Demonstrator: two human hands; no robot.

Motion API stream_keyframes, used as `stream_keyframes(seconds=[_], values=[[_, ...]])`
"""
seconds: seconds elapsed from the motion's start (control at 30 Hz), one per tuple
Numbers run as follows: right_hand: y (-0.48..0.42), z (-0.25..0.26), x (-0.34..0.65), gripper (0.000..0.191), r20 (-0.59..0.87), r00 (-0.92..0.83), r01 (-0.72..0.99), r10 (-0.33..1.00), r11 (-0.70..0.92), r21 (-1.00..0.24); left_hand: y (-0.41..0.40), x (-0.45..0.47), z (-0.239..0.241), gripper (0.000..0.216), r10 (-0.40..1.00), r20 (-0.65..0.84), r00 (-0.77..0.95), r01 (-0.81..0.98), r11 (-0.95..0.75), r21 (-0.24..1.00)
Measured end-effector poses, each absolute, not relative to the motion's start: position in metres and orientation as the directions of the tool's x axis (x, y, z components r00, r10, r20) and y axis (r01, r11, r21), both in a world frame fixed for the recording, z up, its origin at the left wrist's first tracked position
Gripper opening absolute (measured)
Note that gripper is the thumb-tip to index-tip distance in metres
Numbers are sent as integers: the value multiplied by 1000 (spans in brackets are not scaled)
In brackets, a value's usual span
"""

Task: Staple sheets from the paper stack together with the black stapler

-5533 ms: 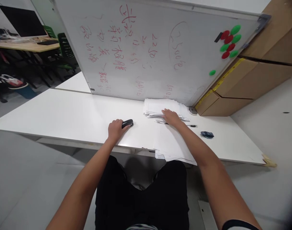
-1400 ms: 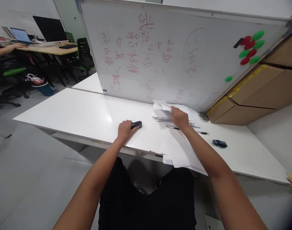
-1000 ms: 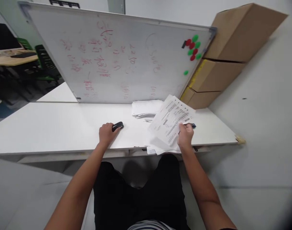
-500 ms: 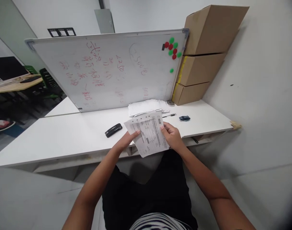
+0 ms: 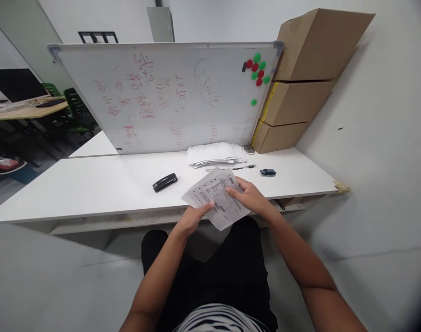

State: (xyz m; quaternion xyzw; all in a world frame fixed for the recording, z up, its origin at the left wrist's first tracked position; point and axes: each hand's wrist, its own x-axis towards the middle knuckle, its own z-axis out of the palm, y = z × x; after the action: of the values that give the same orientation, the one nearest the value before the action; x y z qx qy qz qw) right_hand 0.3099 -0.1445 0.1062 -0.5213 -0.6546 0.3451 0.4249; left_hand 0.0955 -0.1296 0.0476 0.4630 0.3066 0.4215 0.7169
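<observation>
Both my hands hold a small sheaf of printed sheets (image 5: 215,196) over the front edge of the white table (image 5: 93,184). My left hand (image 5: 193,219) grips its lower left edge from below, thumb on top. My right hand (image 5: 250,198) pinches its right side. A black stapler (image 5: 165,182) lies on the table to the left of the sheets, apart from both hands. A stack of white papers (image 5: 213,154) lies further back by the whiteboard.
A whiteboard (image 5: 169,92) with red writing and round magnets stands on the table's back edge. Stacked cardboard boxes (image 5: 300,83) fill the back right corner. A pen (image 5: 243,167) and a small dark object (image 5: 267,172) lie right of the stack. Desks and chairs stand far left.
My right hand lifted sheets off the stack and brought them toward me. My left hand let go of the stapler and took hold of the sheets' left edge.
</observation>
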Motion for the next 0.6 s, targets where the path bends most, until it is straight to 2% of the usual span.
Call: stream_keyframes(seconds=[0.17,0.27,0.33,0.4,0.5,0.57,0.6], values=[[-147,103,292,36,254,-41,398,966,249,-883,-135,90,50,55,855,-95,510,-320,291,901],[-144,104,286,39,228,-135,446,964,265,-855,-135,88,46,53,848,-96,522,-300,288,910],[-141,101,286,43,240,-144,471,960,280,-837,-133,86,38,54,881,-114,460,-280,266,922],[-137,92,291,55,315,-36,471,948,294,-832,-131,81,30,57,937,-147,317,-254,233,939],[-137,70,296,74,381,204,340,902,300,-891,-127,74,26,60,984,-119,130,-274,151,950],[-142,54,292,77,303,254,139,919,275,-951,-125,72,31,60,994,-46,97,-337,76,938],[-145,47,287,75,243,215,39,946,241,-970,-125,73,33,61,996,-13,89,-365,45,930]])
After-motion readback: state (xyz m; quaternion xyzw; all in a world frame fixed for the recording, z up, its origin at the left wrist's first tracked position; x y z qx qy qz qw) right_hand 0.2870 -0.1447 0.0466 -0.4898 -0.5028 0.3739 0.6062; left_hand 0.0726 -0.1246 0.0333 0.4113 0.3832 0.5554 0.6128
